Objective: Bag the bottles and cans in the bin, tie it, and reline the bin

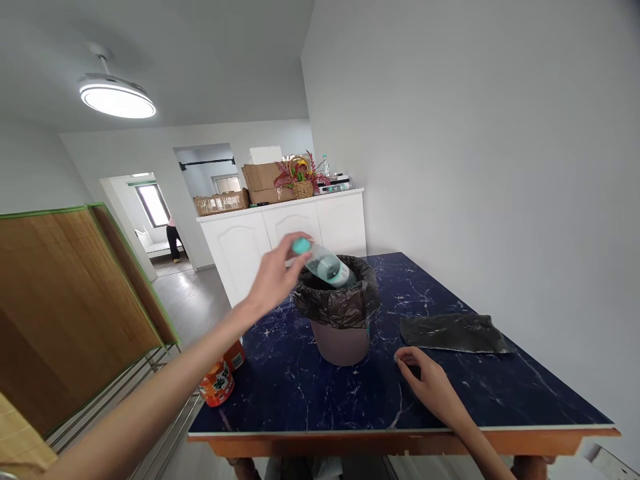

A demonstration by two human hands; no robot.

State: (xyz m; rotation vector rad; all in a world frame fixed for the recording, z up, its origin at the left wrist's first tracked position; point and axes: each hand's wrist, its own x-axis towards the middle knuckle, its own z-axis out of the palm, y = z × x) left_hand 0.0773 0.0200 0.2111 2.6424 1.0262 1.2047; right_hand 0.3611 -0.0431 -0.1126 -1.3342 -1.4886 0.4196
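Note:
My left hand (280, 270) is closed around the neck of a clear plastic bottle (327, 267) with a teal cap. The bottle is tilted, its base dipping to the right over the mouth of a pinkish trash bin (343, 345). A black trash bag (340, 308) lines the bin and folds over its rim. My right hand (423, 380) rests on the table to the right of the bin, thumb and fingertips drawn together. Whatever may be between those fingertips is too small to make out. Just beyond it lies a flat folded black plastic bag (453, 333).
The table (280, 393) has a dark blue marbled top. An orange container (219, 385) and an orange box (235, 355) stand at its left edge. Behind is a white cabinet (243, 247) bearing cardboard boxes (270, 183) and a flower basket (303, 189). A person (173, 241) stands in a far room.

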